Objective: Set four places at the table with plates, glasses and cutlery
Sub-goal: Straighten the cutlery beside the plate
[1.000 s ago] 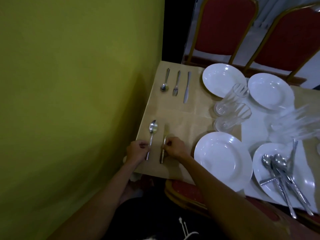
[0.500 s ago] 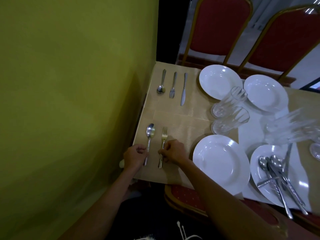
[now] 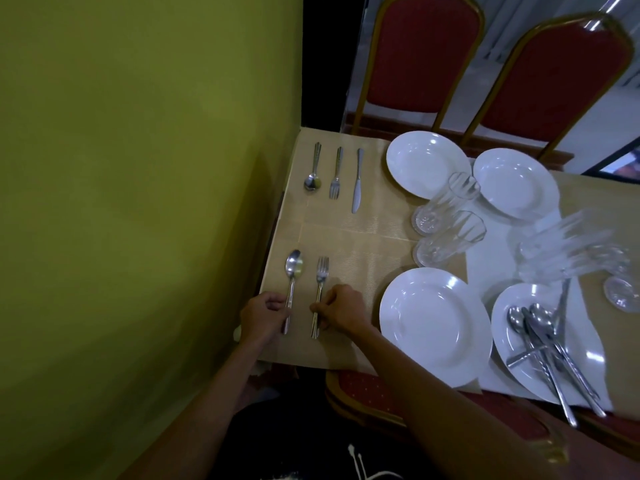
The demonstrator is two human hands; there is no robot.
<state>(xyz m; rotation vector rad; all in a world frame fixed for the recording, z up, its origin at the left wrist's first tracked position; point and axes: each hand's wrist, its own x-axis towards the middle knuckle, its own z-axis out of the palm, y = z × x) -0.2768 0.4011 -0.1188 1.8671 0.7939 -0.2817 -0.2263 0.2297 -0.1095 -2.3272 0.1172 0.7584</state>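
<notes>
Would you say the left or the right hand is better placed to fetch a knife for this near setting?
Right. The right hand is nearer the white plate of spare cutlery; the left hand is by the green wall.

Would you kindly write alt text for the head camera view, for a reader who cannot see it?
A person's left hand holds a spoon and the right hand a fork, side by side on a tan table beside a green wall. Four white plates, glasses and spare cutlery lie to the right.
</notes>
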